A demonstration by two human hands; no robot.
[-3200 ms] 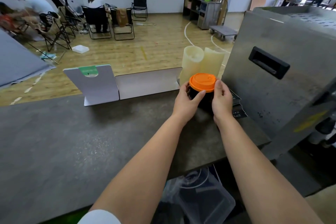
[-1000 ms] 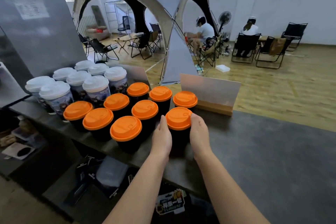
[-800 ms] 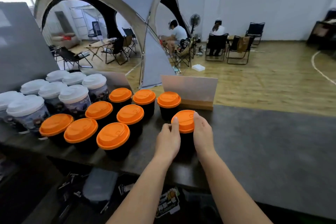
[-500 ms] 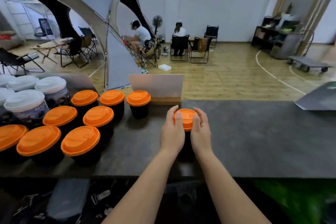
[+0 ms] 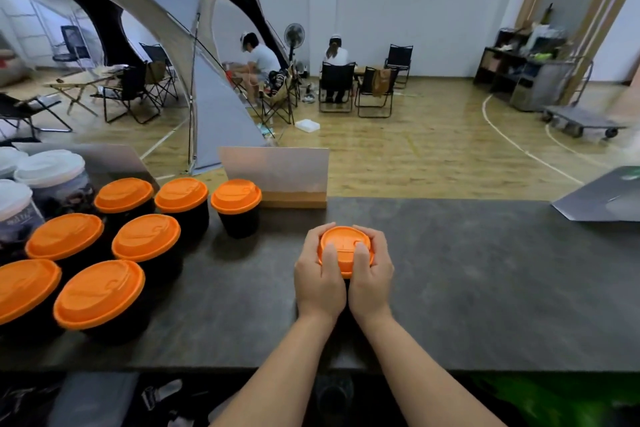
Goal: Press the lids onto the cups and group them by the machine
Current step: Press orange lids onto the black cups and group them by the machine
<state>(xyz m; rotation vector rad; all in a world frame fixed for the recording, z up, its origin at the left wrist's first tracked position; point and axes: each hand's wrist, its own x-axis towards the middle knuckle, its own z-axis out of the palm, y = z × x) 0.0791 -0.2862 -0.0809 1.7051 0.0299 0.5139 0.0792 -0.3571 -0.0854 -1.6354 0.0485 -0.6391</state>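
Note:
A black cup with an orange lid (image 5: 344, 242) stands in the middle of the dark counter (image 5: 485, 288). My left hand (image 5: 320, 279) and my right hand (image 5: 370, 279) wrap around it from both sides, with both thumbs lying on top of the lid. The cup's body is almost wholly hidden by my hands. To the left stand several black cups with orange lids (image 5: 145, 236); the nearest of them (image 5: 236, 196) is a little apart from my hands. Cups with white lids (image 5: 48, 168) stand at the far left.
A standing card in a wooden base (image 5: 277, 173) is at the counter's back edge. A grey sheet (image 5: 602, 196) lies at the right edge. Beyond the counter are a tent, folding chairs and seated people.
The view swung right, away from the cup group. My hands and the cup have drawn away from the group to the right, and both thumbs now lie on top of the lid.

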